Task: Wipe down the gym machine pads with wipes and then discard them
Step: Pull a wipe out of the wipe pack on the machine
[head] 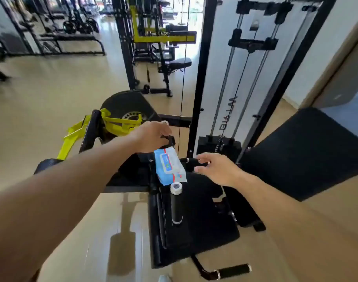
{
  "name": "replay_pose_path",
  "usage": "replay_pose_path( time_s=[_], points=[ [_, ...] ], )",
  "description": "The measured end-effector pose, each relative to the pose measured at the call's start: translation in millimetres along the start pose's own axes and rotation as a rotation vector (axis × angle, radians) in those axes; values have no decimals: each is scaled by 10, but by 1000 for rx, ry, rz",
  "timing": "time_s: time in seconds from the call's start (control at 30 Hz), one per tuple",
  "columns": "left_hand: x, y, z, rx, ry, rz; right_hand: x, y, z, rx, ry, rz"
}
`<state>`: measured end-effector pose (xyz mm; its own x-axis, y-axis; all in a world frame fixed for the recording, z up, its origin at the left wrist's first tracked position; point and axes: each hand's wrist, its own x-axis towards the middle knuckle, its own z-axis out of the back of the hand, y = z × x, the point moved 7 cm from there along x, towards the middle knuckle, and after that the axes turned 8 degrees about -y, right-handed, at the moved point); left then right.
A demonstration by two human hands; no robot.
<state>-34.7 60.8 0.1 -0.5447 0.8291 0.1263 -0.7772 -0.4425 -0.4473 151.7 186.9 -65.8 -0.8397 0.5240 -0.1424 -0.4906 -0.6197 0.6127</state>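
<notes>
The left hand (153,136) pinched the top of a blue wet wipes pack (169,168), its label unreadable. The right hand (216,168) hovered spread beside it, over the black seat pad (204,226).

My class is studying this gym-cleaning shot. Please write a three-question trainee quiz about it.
1. True or false: the blue plastic pack of wipes lies on the floor.
2. Which of the hands is at the pack's top end? A) left hand B) right hand
3. What stands just in front of the pack?

Key: 1. False, it rests on the black gym machine. 2. A. 3. A black handle grip with a silver cap.
</notes>
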Motion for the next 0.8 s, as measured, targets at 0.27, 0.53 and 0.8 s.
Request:
replay_pose_path(
  time_s=[0.27,0.53,0.8],
  points=[
    [-191,580,-1114,-96,20,171,835,33,-973,109,-13,-86],
    [-448,696,-1742,-96,-223,270,968,-299,-1223,556,-37,-327],
    [-530,662,-1582,-200,-406,371,1049,-54,-1189,742,118,-100]
  ],
)
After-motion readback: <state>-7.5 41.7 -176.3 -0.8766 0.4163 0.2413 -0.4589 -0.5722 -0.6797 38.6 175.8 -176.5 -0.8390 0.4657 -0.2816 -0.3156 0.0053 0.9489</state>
